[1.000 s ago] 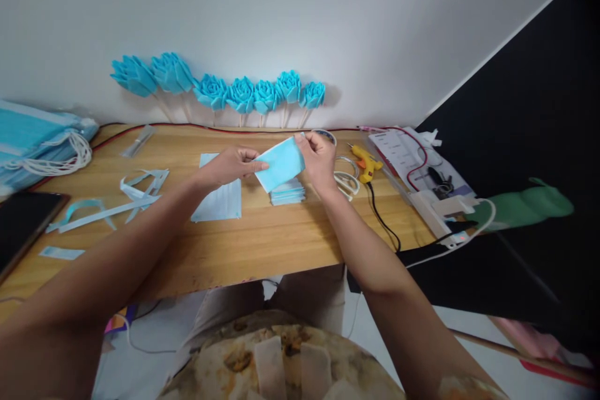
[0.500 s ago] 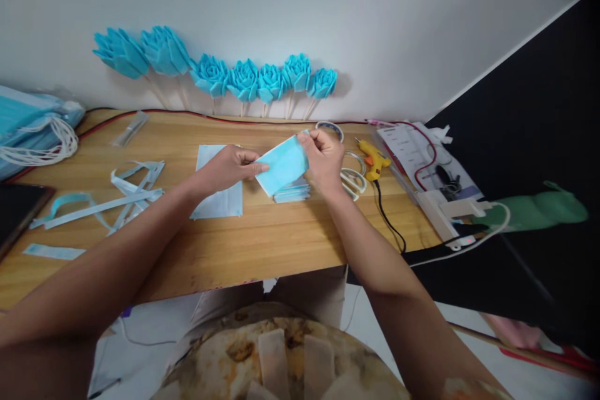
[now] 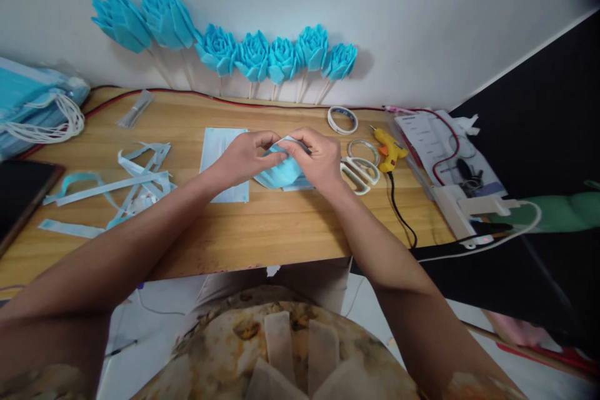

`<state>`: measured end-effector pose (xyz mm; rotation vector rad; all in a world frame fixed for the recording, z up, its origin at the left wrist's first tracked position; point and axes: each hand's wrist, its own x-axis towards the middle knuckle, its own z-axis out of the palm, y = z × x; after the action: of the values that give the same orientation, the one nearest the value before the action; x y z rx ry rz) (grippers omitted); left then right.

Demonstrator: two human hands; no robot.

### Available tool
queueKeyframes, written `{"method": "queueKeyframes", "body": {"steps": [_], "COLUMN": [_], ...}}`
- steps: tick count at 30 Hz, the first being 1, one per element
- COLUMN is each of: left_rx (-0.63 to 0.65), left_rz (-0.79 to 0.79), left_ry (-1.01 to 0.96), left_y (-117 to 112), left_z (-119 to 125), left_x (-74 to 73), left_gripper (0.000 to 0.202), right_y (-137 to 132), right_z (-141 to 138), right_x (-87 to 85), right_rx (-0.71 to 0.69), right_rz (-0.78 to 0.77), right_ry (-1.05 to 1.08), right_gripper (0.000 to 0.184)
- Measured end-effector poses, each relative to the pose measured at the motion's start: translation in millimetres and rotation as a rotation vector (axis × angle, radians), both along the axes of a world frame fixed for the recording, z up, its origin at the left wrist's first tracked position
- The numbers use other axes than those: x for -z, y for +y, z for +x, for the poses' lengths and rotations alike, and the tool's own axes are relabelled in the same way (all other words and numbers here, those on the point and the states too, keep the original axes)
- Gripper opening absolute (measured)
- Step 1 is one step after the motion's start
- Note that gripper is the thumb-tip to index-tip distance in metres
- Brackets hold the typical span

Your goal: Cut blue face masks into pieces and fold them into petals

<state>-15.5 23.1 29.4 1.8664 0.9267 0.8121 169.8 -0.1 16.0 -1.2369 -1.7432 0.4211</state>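
Both my hands meet over the middle of the wooden desk [image 3: 262, 231]. My left hand [image 3: 246, 156] and my right hand [image 3: 314, 159] pinch a light blue piece of mask fabric [image 3: 281, 172], bent between the fingertips. Under it lies a small stack of cut blue pieces, mostly hidden by my right hand. A flat blue mask sheet [image 3: 220, 156] rests just left of my left hand.
Several blue fabric roses on sticks [image 3: 262, 56] lean on the wall. Cut strips [image 3: 135, 175] lie at left, a stack of masks [image 3: 32, 112] far left, a phone [image 3: 19, 194] beside it. Scissors [image 3: 359, 172], tape rolls [image 3: 342, 120] and a yellow glue gun [image 3: 389, 150] sit at right.
My hands came together and lowered, folding the flat blue piece between them. The camera tilted down a little.
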Motion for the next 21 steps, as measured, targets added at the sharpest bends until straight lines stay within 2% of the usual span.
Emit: {"method": "queueKeyframes", "body": {"steps": [2,5,7,9,12,15,18,21], "left_rx": [-0.025,-0.080,-0.105,-0.125,-0.165,-0.188,-0.153,-0.176], "left_rz": [-0.079,-0.213,-0.260,-0.269,-0.286,-0.319,-0.357,-0.370], "left_ry": [-0.082,-0.332,-0.491,-0.594,-0.667,-0.735,-0.817,-0.798], "left_y": [-2,-2,0,2,5,7,8,9], "left_z": [1,2,3,3,3,2,0,-1], "left_x": [1.2,4.2,6.3,7.5,6.5,2.3,-1.7,-1.6], "left_gripper": [0.018,0.022,0.024,0.028,0.032,0.032,0.031,0.030], "right_y": [0,4,6,7,5,4,5,5], "right_z": [0,0,-1,-2,-5,-7,-7,-9], "right_x": [-1.9,-1.8,0.5,3.6,7.4,9.9,11.6,13.6], "right_rx": [0.009,-0.039,-0.104,-0.151,-0.123,-0.071,-0.044,-0.039], "right_rz": [-0.042,-0.106,-0.158,-0.211,-0.247,-0.192,-0.133,-0.099], "right_ry": [0.077,0.243,0.327,0.343,0.218,0.050,-0.055,-0.134], "right_gripper": [0.022,0.039,0.049,0.048,0.034,0.024,0.028,0.036]}}
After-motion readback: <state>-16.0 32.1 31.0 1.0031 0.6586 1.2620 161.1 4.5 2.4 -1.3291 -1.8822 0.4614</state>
